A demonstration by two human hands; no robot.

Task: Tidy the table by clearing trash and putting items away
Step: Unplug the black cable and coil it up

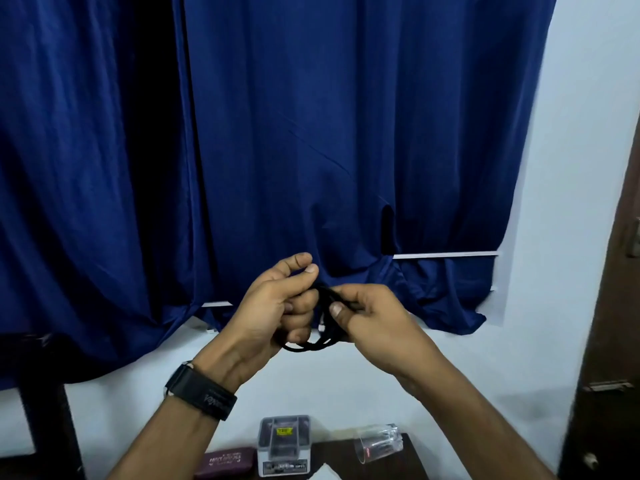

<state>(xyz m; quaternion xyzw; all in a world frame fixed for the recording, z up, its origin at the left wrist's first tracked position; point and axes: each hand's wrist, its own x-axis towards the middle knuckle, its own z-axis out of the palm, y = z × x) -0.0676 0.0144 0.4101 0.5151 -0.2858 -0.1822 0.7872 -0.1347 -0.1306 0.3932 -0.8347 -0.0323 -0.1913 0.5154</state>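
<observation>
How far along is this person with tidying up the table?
Nothing visibly finished yet. In hand: the left hand and right hand hold a black cable gathered in loops above the table. Left to do: a maroon case, a clear box and a tipped-over glass sit there.

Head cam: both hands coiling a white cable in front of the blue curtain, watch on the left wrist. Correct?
One error: the cable is black, not white. The head view shows the left hand and right hand holding its loops in front of the blue curtain, with the watch on the left wrist.
</observation>
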